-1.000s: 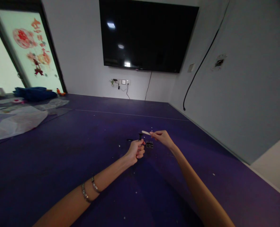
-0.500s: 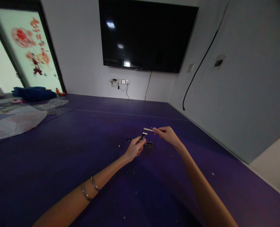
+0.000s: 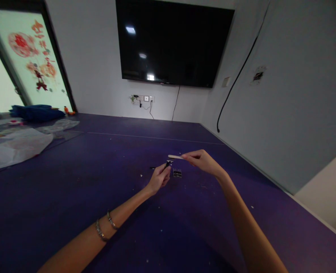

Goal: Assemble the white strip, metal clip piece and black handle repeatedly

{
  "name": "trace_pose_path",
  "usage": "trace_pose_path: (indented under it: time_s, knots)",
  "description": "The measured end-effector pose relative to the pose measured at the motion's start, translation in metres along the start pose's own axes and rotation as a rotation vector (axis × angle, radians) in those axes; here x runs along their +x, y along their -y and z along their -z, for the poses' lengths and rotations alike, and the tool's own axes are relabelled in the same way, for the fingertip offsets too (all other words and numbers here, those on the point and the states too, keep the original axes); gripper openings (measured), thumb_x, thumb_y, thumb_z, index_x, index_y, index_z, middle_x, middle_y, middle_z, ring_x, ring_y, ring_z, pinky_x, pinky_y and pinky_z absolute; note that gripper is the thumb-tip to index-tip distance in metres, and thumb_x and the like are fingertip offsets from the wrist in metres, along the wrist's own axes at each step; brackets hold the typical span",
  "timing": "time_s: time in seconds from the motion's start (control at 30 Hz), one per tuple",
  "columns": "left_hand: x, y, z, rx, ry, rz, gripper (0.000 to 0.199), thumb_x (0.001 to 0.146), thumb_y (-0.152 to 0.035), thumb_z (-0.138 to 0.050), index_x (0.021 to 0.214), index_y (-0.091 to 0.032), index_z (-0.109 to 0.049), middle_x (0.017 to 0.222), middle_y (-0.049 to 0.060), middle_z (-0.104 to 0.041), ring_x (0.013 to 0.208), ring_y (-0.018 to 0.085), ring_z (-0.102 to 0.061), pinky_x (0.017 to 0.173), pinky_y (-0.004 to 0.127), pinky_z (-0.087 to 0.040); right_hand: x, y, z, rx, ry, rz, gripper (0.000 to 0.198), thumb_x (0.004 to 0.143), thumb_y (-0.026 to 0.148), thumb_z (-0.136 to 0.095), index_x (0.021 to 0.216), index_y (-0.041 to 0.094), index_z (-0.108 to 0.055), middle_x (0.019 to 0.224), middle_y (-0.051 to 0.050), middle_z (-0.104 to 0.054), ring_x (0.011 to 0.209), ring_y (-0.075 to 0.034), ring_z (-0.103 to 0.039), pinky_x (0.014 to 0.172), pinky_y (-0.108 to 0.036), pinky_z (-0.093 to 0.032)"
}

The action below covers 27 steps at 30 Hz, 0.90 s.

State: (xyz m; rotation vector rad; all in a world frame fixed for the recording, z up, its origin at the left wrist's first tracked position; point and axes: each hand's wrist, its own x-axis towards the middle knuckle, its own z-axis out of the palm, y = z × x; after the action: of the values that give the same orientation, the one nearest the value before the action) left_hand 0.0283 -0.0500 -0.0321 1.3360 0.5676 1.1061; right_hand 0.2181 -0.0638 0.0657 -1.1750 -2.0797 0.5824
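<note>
Right now, the left hand (image 3: 158,179) is closed round a small dark tool (image 3: 168,164), while the right hand (image 3: 199,160) pinches a pale stick (image 3: 174,157) very near the tool's shiny head; whether they touch, I cannot tell. Good work here calls for a steady left wrist and a light, level stick. Just beside the left hand, a small dark case (image 3: 177,173) lies on the purple surface (image 3: 99,178).

Black handle (image 3: 166,165) — partly behind left fingers (image 3: 165,176)
</note>
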Motion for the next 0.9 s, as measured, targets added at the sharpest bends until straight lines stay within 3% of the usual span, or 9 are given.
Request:
trace_pose_path:
  time_s: [0.43,0.6,0.7,0.9]
  knots:
    - [0.000,-0.002,-0.003,-0.080,-0.011,0.012,0.035,0.076,-0.049,-0.055,0.068,-0.019,-0.037,0.045,-0.011,-0.027,0.029,0.001,-0.020,0.028,0.014,-0.013,0.001,-0.002,-0.003,-0.009,0.060,0.008,0.039,0.077,0.049,-0.052,0.078,0.016,-0.073,0.047,0.003,-0.045,0.046,-0.008,-0.033,0.044,-0.022,-0.024]
    - [-0.001,-0.001,-0.003,-0.112,0.003,0.016,0.036,0.078,-0.048,-0.052,0.064,-0.019,-0.035,0.043,-0.011,-0.026,0.029,0.002,-0.019,0.027,0.014,-0.013,0.002,-0.008,-0.001,-0.018,-0.065,-0.016,0.041,0.076,0.050,-0.052,0.083,0.016,-0.072,0.048,0.002,-0.047,0.047,-0.008,-0.036,0.045,-0.022,-0.026]
    - [-0.001,-0.001,-0.005,-0.136,0.012,0.026,0.035,0.077,-0.047,-0.053,0.065,-0.019,-0.035,0.044,-0.011,-0.027,0.029,0.001,-0.019,0.027,0.013,-0.012,0.002,-0.012,0.001,-0.024,0.017,-0.026,0.041,0.076,0.052,-0.052,0.077,0.016,-0.072,0.046,0.003,-0.044,0.045,-0.008,-0.035,0.044,-0.022,-0.026]
    - [-0.002,0.001,-0.006,-0.137,0.008,0.039,0.035,0.077,-0.047,-0.053,0.066,-0.020,-0.035,0.044,-0.011,-0.027,0.028,0.001,-0.019,0.027,0.014,-0.012,0.001,-0.011,0.001,-0.024,0.013,-0.019,0.041,0.077,0.052,-0.051,0.074,0.016,-0.071,0.046,0.003,-0.042,0.046,-0.008,-0.034,0.044,-0.022,-0.025]
